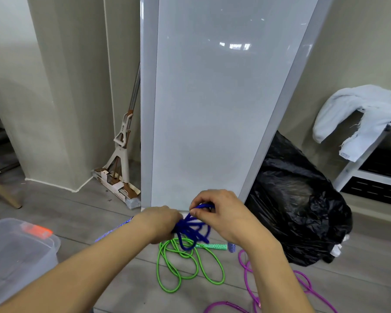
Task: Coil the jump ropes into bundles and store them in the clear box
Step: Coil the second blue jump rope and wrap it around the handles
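Both hands meet above the floor (77, 213), in front of a white panel (212, 109). The left hand (160, 223) curls tightly round the gathered middle of the blue jump rope (193, 231). Its loops hang downward, over the green jump rope (178, 267) sprawled on the floor. The right hand (221, 213) pinches a top loop of the blue jump rope between thumb and fingertips. The green patterned handle (211, 246) lies flat, pointing left to right. A purple jump rope (303, 283) lies loose at the right. The clear box (18, 251) sits lower left, well apart.
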A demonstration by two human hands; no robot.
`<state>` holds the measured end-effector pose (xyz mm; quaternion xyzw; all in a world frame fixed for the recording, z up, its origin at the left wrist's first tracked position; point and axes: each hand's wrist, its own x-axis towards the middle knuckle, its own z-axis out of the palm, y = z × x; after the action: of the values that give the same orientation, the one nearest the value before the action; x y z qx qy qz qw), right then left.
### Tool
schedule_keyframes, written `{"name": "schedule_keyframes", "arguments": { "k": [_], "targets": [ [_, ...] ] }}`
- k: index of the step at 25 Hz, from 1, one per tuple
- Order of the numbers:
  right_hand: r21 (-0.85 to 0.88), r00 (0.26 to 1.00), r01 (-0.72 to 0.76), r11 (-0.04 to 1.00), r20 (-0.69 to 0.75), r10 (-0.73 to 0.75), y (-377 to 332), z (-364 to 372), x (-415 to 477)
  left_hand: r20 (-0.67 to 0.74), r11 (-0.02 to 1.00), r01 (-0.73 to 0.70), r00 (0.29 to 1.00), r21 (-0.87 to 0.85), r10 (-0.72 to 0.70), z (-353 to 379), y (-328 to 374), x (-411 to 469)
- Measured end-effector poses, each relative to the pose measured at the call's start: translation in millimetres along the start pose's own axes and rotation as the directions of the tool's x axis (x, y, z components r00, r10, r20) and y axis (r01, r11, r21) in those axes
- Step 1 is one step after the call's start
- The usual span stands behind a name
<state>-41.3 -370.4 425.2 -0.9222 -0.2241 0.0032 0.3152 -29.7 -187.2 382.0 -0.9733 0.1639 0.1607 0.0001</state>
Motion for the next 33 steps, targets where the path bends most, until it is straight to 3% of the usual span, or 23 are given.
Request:
{"name": "schedule_keyframes", "arguments": {
  "k": [3, 6, 9, 11, 12, 13, 16, 20, 21, 28, 31, 33],
  "targets": [
    [0.223, 0.999, -0.025, 0.974, -0.015, 0.029, 13.4, -15.4, -2.8, -0.016, 0.97, -0.208, 0.978, -0.126, 0.208, -8.8, 13.4, -14.1],
    [0.54, 0.996, -0.073, 0.839, 0.004, 0.084, 32.7, -26.0, -5.0, -0.18, 0.777, -0.409, 0.912, -0.478, 0.369, -22.2, 21.4, -29.8],
    [0.614, 0.992, -0.112, 0.781, 0.022, 0.125, 44.6, -24.7, -4.7, -0.319, 0.464, -0.412, 0.909, -0.784, 0.269, -26.3, 28.9, -30.2],
    [0.585, 0.987, -0.152, 0.797, 0.053, 0.149, 47.0, -17.9, -4.3, -0.252, 0.068, -0.264, 0.956, -0.962, 0.153, -25.9, 27.3, -20.9],
    [0.616, 0.985, -0.173, 0.768, 0.088, 0.151, 47.1, -12.9, -3.6, -0.225, -0.086, -0.218, 0.97, -0.972, 0.087, -25.2, 25.3, -15.7],
    [0.664, 0.979, -0.204, 0.72, 0.134, 0.154, 46.7, -7.8, -2.4, -0.225, -0.154, -0.223, 0.974, -0.963, -0.003, -23.4, 21.4, -10.3],
    [0.647, 0.947, -0.314, 0.695, 0.269, 0.177, 37.9, 3.6, 0.4, -0.286, -0.035, -0.301, 0.932, -0.953, -0.224, -17.9, 12.1, -4.4],
    [0.568, 0.933, -0.33, 0.754, 0.318, 0.169, 25.0, 5.2, -0.3, -0.383, 0.258, -0.311, 0.869, -0.915, -0.312, -15.1, 4.1, -1.4],
    [0.562, 0.932, -0.329, 0.759, 0.323, 0.164, 22.5, 4.9, -0.5, -0.402, 0.29, -0.309, 0.843, -0.906, -0.357, -15.2, 1.3, 0.2],
    [0.546, 0.938, -0.272, 0.792, 0.333, 0.093, 12.8, 8.2, 3.2, -0.418, 0.188, -0.387, 0.686, -0.903, -0.596, -22.0, -19.8, 9.6],
    [0.581, 0.926, -0.308, 0.754, 0.366, 0.096, 16.5, 6.7, 0.0, -0.414, 0.218, -0.352, 0.751, -0.91, -0.514, -17.4, -21.1, 9.6],
    [0.569, 0.927, -0.333, 0.752, 0.344, 0.151, 22.9, 4.2, -1.8, -0.368, 0.154, -0.336, 0.806, -0.929, -0.464, -14.8, -17.6, 9.8]
  ]
}}
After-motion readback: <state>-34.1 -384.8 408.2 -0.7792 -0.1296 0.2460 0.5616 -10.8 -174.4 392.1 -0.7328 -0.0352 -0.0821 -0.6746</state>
